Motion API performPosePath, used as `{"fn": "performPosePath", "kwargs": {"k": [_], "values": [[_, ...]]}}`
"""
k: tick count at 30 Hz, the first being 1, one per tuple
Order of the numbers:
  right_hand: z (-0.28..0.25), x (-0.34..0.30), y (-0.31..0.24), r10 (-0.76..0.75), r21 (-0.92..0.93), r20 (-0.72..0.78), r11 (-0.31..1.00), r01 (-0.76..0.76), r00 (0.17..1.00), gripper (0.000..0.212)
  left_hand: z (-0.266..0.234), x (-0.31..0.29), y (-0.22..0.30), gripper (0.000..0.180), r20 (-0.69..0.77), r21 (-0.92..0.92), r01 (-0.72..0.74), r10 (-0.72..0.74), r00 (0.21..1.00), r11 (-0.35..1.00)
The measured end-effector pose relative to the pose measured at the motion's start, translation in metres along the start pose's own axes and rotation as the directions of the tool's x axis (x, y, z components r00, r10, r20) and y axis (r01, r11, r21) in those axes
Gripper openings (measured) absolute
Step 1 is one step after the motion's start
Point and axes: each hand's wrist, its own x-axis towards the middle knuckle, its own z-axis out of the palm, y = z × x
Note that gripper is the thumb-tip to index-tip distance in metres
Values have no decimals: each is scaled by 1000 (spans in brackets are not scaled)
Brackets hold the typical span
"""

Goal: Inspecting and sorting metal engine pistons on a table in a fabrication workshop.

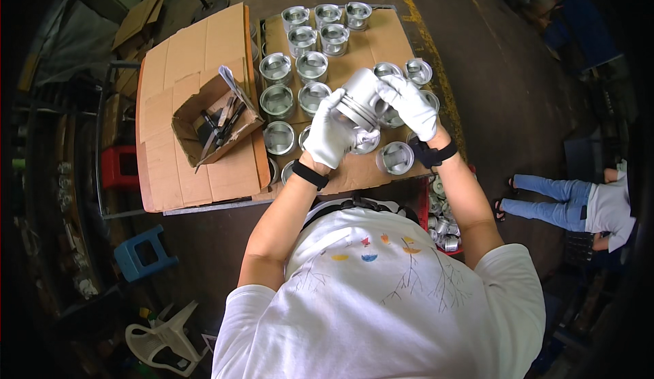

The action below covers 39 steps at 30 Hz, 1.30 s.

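Between my two white-gloved hands a shiny metal piston (359,100) is held up, tilted, above the cardboard-covered table. My left hand (328,132) wraps round its grooved lower end, with the thumb on the near side. At the piston's upper right, the fingers of my right hand (411,105) are bent against its side; their tips are partly hidden. Several similar pistons stand below and beyond, such as one (277,101) left of my left hand and another (395,158) near the table's front edge. My hands and the held piston cover some of them.
A flattened cardboard stack (167,66) lies on the table's left, bearing an open carton (184,123) of dark tools. Below the front edge, a red crate (426,209) holds metal parts. A blue stool (145,251) and a pale chair (160,341) stand left; another person (586,202) is at right.
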Motion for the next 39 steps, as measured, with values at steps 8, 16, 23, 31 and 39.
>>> {"fn": "performPosePath", "kwargs": {"k": [8, 16, 23, 31, 39], "values": [[-5, -5, 29, -133, 46, 39, 990, 131, 990, 19, 4, -1, 4, 64, 153, -173, 186, -160, 975, 967], [0, 10, 6, -49, -203, 184, 975, 87, 982, 30, -9, 8, -7, 54, -17, 48, 38, -38, 999, 998], [16, 9, 51, -131, -84, -11, 988, 130, 991, 36, -17, 6, -2, 54, -14, 143, 127, -126, 992, 982], [0, -6, -18, 496, 102, 58, 860, -499, 866, 38, -22, -17, 25, 62, 159, -142, 309, -286, 945, 940], [37, -46, 18, 754, 547, 240, 415, -727, 612, 20, -23, -16, 24, 58, 152, -8, 340, -335, 930, 940]]}}
